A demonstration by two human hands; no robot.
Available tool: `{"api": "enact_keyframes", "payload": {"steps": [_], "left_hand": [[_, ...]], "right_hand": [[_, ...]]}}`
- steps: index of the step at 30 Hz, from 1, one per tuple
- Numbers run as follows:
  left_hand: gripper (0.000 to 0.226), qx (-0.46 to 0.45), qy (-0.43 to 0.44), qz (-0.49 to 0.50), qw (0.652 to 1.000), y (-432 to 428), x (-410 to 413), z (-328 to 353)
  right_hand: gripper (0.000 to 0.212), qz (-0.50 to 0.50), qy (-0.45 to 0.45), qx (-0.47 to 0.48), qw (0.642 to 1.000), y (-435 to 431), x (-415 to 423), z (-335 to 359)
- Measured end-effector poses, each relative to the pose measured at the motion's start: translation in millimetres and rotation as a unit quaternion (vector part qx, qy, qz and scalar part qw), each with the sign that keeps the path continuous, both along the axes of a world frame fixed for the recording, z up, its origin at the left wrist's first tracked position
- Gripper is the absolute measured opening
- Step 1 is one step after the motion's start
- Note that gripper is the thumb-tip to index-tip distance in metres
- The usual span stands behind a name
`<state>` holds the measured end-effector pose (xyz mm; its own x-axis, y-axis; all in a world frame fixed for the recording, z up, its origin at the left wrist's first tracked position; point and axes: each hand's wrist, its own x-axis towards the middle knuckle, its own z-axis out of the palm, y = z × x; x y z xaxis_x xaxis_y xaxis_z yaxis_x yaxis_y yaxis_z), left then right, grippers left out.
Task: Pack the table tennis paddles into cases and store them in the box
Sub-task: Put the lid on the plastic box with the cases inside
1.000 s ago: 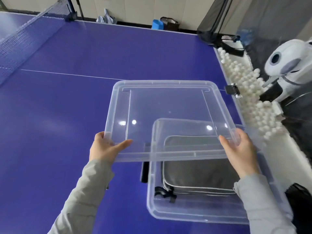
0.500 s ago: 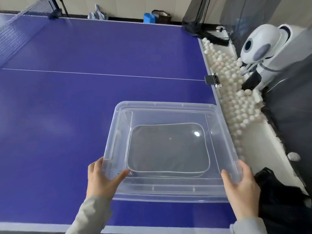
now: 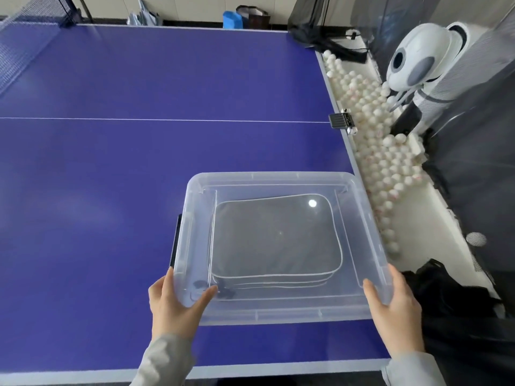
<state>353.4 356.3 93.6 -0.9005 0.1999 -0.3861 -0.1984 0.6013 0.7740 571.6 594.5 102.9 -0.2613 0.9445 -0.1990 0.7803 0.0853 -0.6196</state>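
While the left hand and the right hand are gripping the near corners of the clear lid, it is lying over the box, near right on the table, grey cases inside. Uneven pressing could be leaving a far corner unseated.

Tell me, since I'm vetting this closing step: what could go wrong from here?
Both the left hand and right hand hold only the lid's near corners, so its far edge might not seat. The box sits close to the table's right edge; a shove could slide it toward the balls.
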Motion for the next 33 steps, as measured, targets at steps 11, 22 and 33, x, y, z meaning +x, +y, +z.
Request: {"api": "enact_keyframes", "payload": {"steps": [11, 22, 33], "left_hand": [[0.077, -0.01, -0.237, 0.003, 0.972, 6.6, -87.1, -13.9], [0.038, -0.017, 0.069, -0.035, 0.997, 11.7, -56.9, -15.6], [0.067, -0.037, 0.12, -0.064, 0.99, 11.3, -51.8, -18.1]], "right_hand": [[0.089, 0.001, 0.001, -0.232, 0.973, 78.5, -27.7, 4.2], [0.063, -0.017, 0.037, -0.003, 0.999, 58.6, -29.1, -9.8], [0.072, 0.027, -0.006, 0.071, 0.997, 56.9, -29.4, -14.7]]}}
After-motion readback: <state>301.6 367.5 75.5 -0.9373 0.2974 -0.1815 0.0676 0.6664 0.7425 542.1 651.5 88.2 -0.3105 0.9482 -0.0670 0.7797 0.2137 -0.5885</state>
